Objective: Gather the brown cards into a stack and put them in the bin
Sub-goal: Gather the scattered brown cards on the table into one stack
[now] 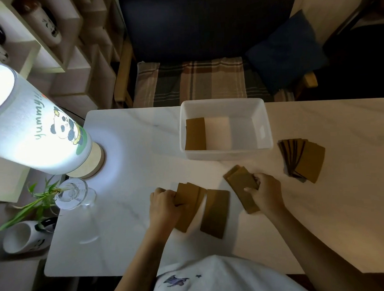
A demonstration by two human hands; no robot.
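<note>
Both hands pinching brown cards, left hand (165, 204) perhaps three, right hand (267, 193) two, one bin (225, 153)

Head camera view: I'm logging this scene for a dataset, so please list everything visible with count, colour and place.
bin: one, white plastic, table's far middle
cards in bin: one brown stack, against the bin's left side
fanned cards: one brown spread, exact count unclear, table right of the bin
single card: one, brown, flat between the hands
table: one, white marbled
lamp: one, lit, white with panda print, left edge
glass vase: one, clear, holding a green plant, near the lamp
mug: one, white, lower left, off the table
chair: one, dark with plaid cushion, behind the table
left hand: on a few brown cards
right hand: gripping a few brown cards
</note>
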